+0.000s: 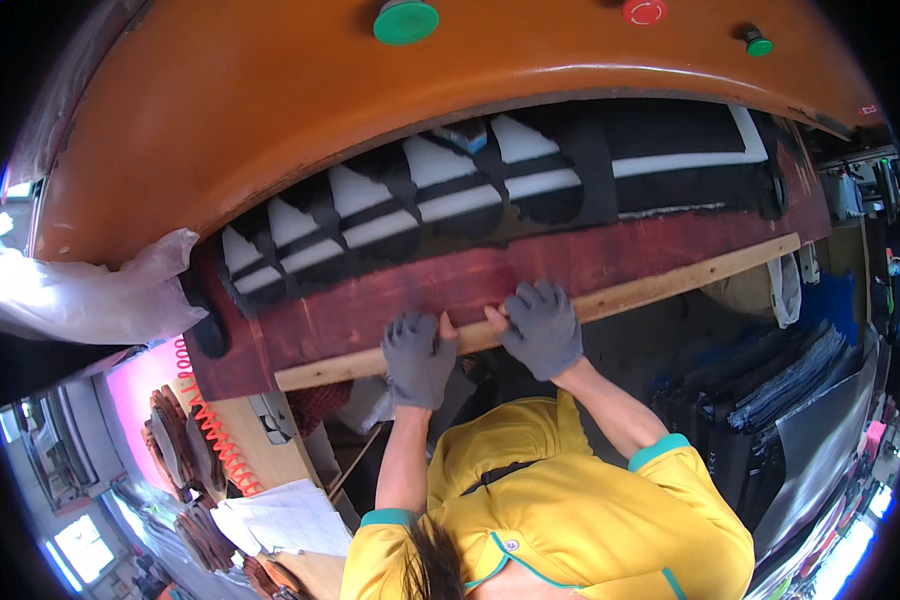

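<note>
A dark red board [450, 275] lies under an orange machine, with a pale wooden strip [660, 285] fixed along its near edge. My left hand [417, 362], in a grey glove with the thumb tip bare, is closed over this strip near the middle. A short way to the right, my right hand [542, 332] grips the same strip, also gloved with a bare thumb tip. On the board's far part lie black sheet pieces [370, 235] and white strips and wedges [380, 230], away from both hands. What my fingers press underneath is hidden.
The orange machine body [270, 110] overhangs the board, carrying a green button [406, 22] and a red button [644, 11]. Clear plastic film [120, 290] hangs at left above a coiled red hose [220, 440]. Stacked dark sheets [790, 380] stand at right; papers [285, 520] lie lower left.
</note>
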{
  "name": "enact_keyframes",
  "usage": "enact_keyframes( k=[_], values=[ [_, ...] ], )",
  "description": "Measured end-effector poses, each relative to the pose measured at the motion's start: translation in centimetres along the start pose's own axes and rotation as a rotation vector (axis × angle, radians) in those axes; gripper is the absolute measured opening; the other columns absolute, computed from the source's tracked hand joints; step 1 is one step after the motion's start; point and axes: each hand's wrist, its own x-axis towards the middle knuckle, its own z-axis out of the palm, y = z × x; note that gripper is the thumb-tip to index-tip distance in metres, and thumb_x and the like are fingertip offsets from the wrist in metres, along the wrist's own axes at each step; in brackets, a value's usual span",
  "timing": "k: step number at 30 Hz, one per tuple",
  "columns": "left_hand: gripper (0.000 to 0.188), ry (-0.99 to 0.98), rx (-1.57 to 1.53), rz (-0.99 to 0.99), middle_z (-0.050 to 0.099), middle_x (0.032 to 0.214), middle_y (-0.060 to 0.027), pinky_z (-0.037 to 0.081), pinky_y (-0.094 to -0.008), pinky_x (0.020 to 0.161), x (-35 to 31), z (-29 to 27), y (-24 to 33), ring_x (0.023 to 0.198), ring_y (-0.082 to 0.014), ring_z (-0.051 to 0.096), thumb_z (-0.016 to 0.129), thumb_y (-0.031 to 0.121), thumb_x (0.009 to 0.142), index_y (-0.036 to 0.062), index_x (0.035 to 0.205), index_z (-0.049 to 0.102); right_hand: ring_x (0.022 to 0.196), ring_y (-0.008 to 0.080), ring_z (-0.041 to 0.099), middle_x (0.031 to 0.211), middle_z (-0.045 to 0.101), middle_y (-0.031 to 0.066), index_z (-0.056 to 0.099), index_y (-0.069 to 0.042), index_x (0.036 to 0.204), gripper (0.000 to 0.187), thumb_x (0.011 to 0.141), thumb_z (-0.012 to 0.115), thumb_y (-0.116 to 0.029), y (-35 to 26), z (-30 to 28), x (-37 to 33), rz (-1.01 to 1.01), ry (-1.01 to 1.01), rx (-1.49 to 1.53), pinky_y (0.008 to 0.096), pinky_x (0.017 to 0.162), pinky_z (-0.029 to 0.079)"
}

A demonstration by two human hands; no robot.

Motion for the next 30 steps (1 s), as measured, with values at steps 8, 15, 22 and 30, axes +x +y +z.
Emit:
enact_keyframes(
  k=[8,15,22,30],
  values=[
    [0.021,0.237,0.052,0.006,0.058,0.092,-0.0125,0.045,-0.0466,0.081,3.0,-0.8,1.7,0.089,-0.0347,0.055,0.071,0.025,0.083,0.0079,0.09,0.061,0.09,0.0328,0.058,0.096,0.062,0.0111,0.06,-0.009,0.101,0.026,0.081,0.075,-0.016,1.1,-3.2,1.0,-0.005,0.156,0.175,0.0437,0.078,0.045],
    [0.039,0.257,0.328,0.076,0.055,0.122,-0.0143,0.036,-0.0533,0.101,4.0,-0.1,1.9,0.115,-0.0347,0.05,0.064,0.034,0.087,0.0057,0.114,0.061,0.132,0.0481,0.033,0.145,0.026,0.0359,0.039,-0.004,0.139,0.096,0.062,0.085,-0.039,0.5,-1.8,10.9,0.026,-0.126,0.009,0.0557,0.112,0.026],
    [0.037,0.178,0.299,-0.006,0.055,0.125,-0.0151,0.035,-0.0531,0.103,0.6,-1.2,2.1,0.116,-0.0356,0.05,0.062,0.029,0.088,0.0046,0.116,0.059,0.13,0.0522,0.034,0.147,0.024,0.0307,0.05,-0.016,0.133,0.085,0.054,0.08,-0.017,-0.5,-0.3,9.1,0.034,-0.079,0.254,0.0509,0.105,0.038],
    [0.036,0.161,0.336,-0.017,0.057,0.126,-0.0147,0.032,-0.0516,0.106,0.5,-2.5,1.4,0.118,-0.0358,0.05,0.06,0.029,0.091,0.0034,0.116,0.059,0.131,0.0316,0.043,0.133,0.045,0.0152,0.049,-0.011,0.134,0.087,0.054,0.082,-0.014,2.0,-2.9,8.3,0.257,-0.096,1.141,0.0411,0.104,0.042]
  ],
)
